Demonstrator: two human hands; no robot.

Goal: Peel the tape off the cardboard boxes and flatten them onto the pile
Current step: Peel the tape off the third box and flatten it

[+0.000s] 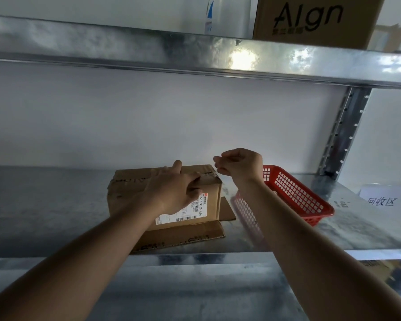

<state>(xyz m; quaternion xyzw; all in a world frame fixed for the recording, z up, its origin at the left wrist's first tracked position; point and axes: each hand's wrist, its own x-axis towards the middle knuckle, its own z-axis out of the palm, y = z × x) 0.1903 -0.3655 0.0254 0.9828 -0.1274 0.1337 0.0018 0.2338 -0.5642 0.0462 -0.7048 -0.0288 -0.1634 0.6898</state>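
A galvanised metal shelf (56, 205) stands against a white wall, with another shelf above carrying a brown carton (315, 19) printed "Algn". The cardboard box (212, 200) sits mid-shelf on flattened cardboard (190, 237), its label reading "S07 N705 A36". The left hand (171, 193) presses spread fingers on its taped top. The right hand (241, 164) hovers curled, holding nothing visible. A red basket (296, 195) stands beside; its contents cannot be told.

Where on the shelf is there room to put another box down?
Bare metal shelf lies left of the cardboard box, out to the picture's edge. It is crowded on the right: the red basket sits close beside the box, with flattened cardboard under it and a paper sign farther right.
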